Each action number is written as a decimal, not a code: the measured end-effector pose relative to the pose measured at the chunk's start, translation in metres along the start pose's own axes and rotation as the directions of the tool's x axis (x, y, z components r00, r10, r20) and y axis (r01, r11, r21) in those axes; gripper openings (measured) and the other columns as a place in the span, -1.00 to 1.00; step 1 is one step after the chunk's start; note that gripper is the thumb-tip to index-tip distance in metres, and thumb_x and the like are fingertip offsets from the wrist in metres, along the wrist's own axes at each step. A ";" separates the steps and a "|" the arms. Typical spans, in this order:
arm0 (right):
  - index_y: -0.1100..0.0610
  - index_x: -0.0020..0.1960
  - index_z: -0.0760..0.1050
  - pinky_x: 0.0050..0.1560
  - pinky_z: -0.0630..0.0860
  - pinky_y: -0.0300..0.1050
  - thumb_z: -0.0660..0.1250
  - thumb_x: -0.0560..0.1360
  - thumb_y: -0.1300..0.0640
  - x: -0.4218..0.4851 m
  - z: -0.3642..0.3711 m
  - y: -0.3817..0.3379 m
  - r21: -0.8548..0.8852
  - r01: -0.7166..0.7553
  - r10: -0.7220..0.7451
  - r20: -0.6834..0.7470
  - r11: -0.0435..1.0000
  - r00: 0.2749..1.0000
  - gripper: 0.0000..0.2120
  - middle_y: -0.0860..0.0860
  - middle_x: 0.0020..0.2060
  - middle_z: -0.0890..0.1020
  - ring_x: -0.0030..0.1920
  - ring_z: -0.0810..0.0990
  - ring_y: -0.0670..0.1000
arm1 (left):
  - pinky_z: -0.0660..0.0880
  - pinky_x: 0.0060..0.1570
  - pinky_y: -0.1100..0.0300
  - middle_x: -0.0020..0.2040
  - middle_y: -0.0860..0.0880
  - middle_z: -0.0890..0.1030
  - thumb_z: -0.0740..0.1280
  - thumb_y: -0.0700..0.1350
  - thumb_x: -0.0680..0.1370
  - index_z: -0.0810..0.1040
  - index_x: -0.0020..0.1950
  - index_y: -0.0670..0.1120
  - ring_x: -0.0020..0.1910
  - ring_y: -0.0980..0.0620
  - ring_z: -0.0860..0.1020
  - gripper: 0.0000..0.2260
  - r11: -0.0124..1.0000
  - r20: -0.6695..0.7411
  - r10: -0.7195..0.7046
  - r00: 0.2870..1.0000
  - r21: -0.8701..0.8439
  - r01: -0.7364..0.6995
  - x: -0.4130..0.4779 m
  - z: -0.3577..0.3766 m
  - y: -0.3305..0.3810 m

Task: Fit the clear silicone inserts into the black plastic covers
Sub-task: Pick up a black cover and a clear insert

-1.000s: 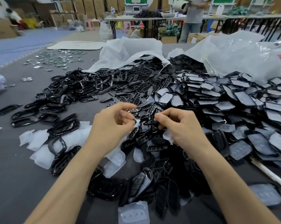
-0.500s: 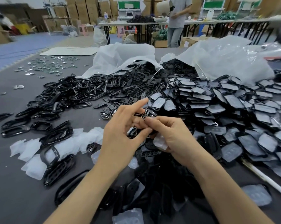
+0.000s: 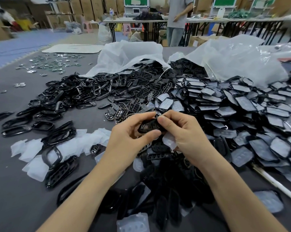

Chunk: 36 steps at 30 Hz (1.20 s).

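Pinches one black cover [image 3: 149,126] with left hand [image 3: 129,139] and right hand [image 3: 186,134]; grips a clear insert [image 3: 169,141] in the right too, at the cover's five o'clock.

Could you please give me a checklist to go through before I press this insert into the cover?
1. Grip on the black cover, pinched between the left hand and the right hand: ok.
2. The clear insert ready, tucked under the right hand's lower fingers: ok.
3. Insert lined up with the cover's opening: not ok, it sits below the cover.
4. Cover's inner face turned toward the insert: cannot tell.
5. The spare inserts lying on the table: ok.
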State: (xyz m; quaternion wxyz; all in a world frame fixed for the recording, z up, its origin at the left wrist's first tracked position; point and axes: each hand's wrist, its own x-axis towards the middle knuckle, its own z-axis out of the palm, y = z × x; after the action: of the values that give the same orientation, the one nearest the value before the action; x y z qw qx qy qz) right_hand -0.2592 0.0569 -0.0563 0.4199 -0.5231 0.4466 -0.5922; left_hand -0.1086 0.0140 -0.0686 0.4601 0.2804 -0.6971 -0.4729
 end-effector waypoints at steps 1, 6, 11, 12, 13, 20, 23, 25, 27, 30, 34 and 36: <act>0.20 -0.21 0.49 -0.57 0.26 -0.48 0.27 0.55 0.20 0.000 0.000 0.000 0.022 -0.011 0.011 0.008 1.000 1.000 -0.83 -0.15 -0.59 0.45 -0.62 0.38 -0.21 | 0.56 0.02 0.21 0.05 0.05 0.65 0.48 -0.08 0.36 0.63 0.13 0.02 0.08 0.09 0.61 -0.66 1.000 0.010 0.004 1.000 0.007 -0.004 0.000 0.001 0.000; 0.11 -0.20 0.54 -0.60 0.26 -0.48 0.31 0.45 0.05 0.000 -0.003 -0.007 0.039 -0.018 0.021 -0.070 0.999 0.997 -0.86 -0.17 -0.56 0.48 -0.61 0.41 -0.21 | 0.56 -0.02 0.27 0.03 0.06 0.64 0.50 -0.30 0.37 0.63 0.09 0.10 -0.01 0.08 0.64 -0.61 0.999 -0.067 0.047 0.997 0.009 -0.046 0.000 0.000 -0.001; 0.10 -0.17 0.62 -0.65 0.16 -0.42 0.37 0.33 -0.02 0.003 -0.006 -0.007 0.054 -0.082 0.091 -0.195 0.995 0.976 -0.80 -0.17 -0.60 0.36 -0.66 0.25 -0.19 | 0.55 -0.04 0.30 -0.06 0.10 0.68 0.47 -0.38 0.38 0.65 0.02 0.14 -0.05 0.13 0.64 -0.58 0.991 -0.096 0.095 0.991 0.103 -0.085 -0.001 -0.001 0.002; 0.09 -0.16 0.63 -0.65 0.16 -0.41 0.37 0.34 -0.02 0.003 -0.004 -0.007 0.041 -0.077 0.084 -0.184 0.996 0.979 -0.80 -0.15 -0.60 0.35 -0.66 0.24 -0.19 | 0.55 -0.02 0.27 -0.06 0.10 0.68 0.47 -0.37 0.38 0.65 0.02 0.14 -0.03 0.12 0.64 -0.59 0.989 -0.093 0.101 0.991 0.116 -0.090 -0.001 -0.001 0.003; 0.08 -0.17 0.64 -0.65 0.17 -0.41 0.38 0.34 -0.02 0.003 -0.003 -0.006 0.021 -0.063 0.066 -0.170 0.998 0.983 -0.81 -0.12 -0.58 0.36 -0.66 0.25 -0.18 | 0.56 0.00 0.24 -0.05 0.11 0.68 0.47 -0.35 0.39 0.66 0.02 0.14 -0.02 0.11 0.65 -0.60 0.990 -0.090 0.096 0.991 0.111 -0.086 -0.002 -0.001 0.004; 0.09 -0.17 0.65 -0.27 0.44 -0.36 0.39 0.48 0.18 0.006 -0.006 0.000 -0.226 0.018 -0.071 -0.228 0.974 0.971 -0.92 -0.05 -0.41 0.60 -0.36 0.53 -0.16 | 0.49 -0.05 0.40 -0.15 0.18 0.69 0.44 -0.23 0.46 0.60 0.16 0.10 -0.16 0.24 0.61 -0.66 0.996 0.059 -0.082 0.995 0.024 0.080 -0.002 0.003 0.005; 0.14 -0.11 0.65 -0.25 0.44 -0.40 0.37 0.50 0.22 0.004 -0.005 -0.003 -0.253 0.021 -0.074 -0.204 0.967 0.976 -0.92 -0.11 -0.40 0.63 -0.34 0.55 -0.22 | 0.51 0.15 0.05 -0.08 -0.06 0.70 0.41 -0.10 0.50 0.64 0.13 0.11 -0.11 0.05 0.59 -0.77 0.989 0.030 -0.147 0.989 -0.017 0.147 -0.001 0.005 0.005; 0.20 -0.05 0.63 -0.40 0.40 -0.48 0.30 0.54 0.28 0.002 -0.004 -0.005 -0.206 0.018 -0.051 -0.158 0.978 0.986 -0.88 -0.19 -0.51 0.58 -0.46 0.53 -0.27 | 0.55 0.10 0.11 -0.04 -0.04 0.71 0.35 -0.23 0.54 0.67 0.05 0.04 -0.04 0.05 0.66 -0.79 0.984 -0.023 -0.159 0.987 -0.089 0.156 -0.001 0.006 0.004; 0.21 0.00 0.61 -0.50 0.34 -0.51 0.24 0.57 0.31 0.000 -0.004 -0.006 -0.175 0.008 -0.030 -0.123 0.985 0.992 -0.83 -0.23 -0.58 0.52 -0.54 0.49 -0.29 | 0.55 -0.08 0.30 -0.14 -0.01 0.72 0.34 -0.33 0.52 0.68 -0.07 -0.03 -0.12 0.09 0.68 -0.77 0.977 -0.075 -0.170 0.983 -0.147 0.157 -0.001 0.005 0.004; 0.21 0.02 0.60 -0.53 0.31 -0.52 0.21 0.59 0.30 0.000 -0.004 -0.008 -0.148 -0.005 -0.012 -0.115 0.989 0.993 -0.81 -0.22 -0.61 0.50 -0.57 0.48 -0.27 | 0.55 -0.14 0.35 -0.18 -0.05 0.72 0.37 -0.35 0.49 0.68 -0.14 -0.07 -0.17 0.06 0.69 -0.80 0.969 -0.096 -0.159 0.983 -0.205 0.137 -0.002 0.004 0.006; 0.17 -0.06 0.64 -0.58 0.23 -0.48 0.30 0.55 0.24 0.002 -0.004 -0.005 -0.125 -0.033 0.010 -0.180 0.992 0.984 -0.87 -0.15 -0.64 0.45 -0.65 0.36 -0.20 | 0.55 -0.17 0.34 -0.20 -0.02 0.72 0.42 -0.29 0.46 0.67 -0.10 -0.06 -0.20 0.10 0.68 -0.86 0.984 -0.101 -0.129 0.986 -0.134 0.115 -0.003 0.006 0.007; 0.20 -0.10 0.63 -0.62 0.19 -0.41 0.36 0.50 0.24 0.003 -0.003 -0.003 -0.052 -0.052 0.041 -0.195 0.997 0.980 -0.93 -0.11 -0.66 0.41 -0.67 0.29 -0.18 | 0.54 -0.20 0.35 -0.23 -0.01 0.71 0.41 -0.30 0.47 0.66 -0.13 -0.06 -0.23 0.11 0.68 -0.86 0.984 -0.125 -0.126 0.984 -0.141 0.108 -0.003 0.007 0.007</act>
State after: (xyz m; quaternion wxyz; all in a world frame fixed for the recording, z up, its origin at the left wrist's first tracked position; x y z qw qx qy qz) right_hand -0.2629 0.0556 -0.0526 0.3731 -0.4642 0.5139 -0.6174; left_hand -0.1133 0.0225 -0.0642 0.4949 0.3205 -0.6138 -0.5249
